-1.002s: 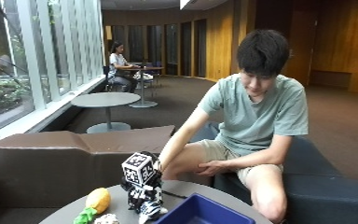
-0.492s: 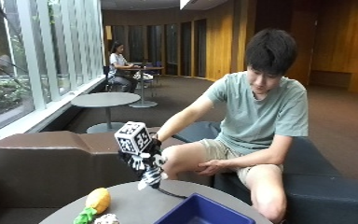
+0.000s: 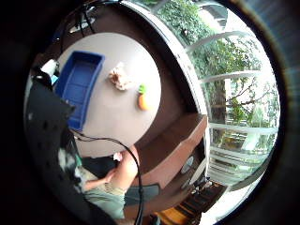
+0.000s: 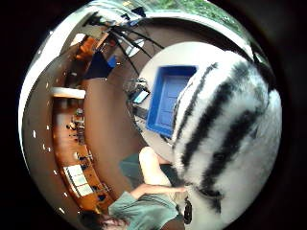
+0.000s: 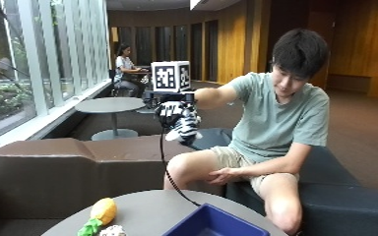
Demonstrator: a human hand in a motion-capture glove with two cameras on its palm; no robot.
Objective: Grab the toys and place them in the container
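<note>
My gloved right hand [image 5: 171, 111] is raised high above the round table [image 5: 149, 206] and grips a black-and-white striped plush toy [image 5: 185, 127], which fills much of the thumb side palm view [image 4: 225, 139]. The blue container [image 5: 208, 224] stands at the table's near edge, also seen from above [image 3: 79, 86] [image 4: 168, 98]. A yellow plush with green leaves [image 5: 100, 214] [image 3: 142, 99] and a pale plush toy [image 5: 113, 230] [image 3: 120, 77] lie on the table to the container's left.
A brown bench [image 5: 64, 167] runs behind the table along the windows. The person sits on a dark seat [image 5: 346, 196], bare left hand [image 5: 223, 175] resting on a thigh. A second round table [image 5: 111, 105] stands farther back.
The hand has risen from the tabletop to about chest height, carrying the striped toy up with it. The two other toys and the container stayed put.
</note>
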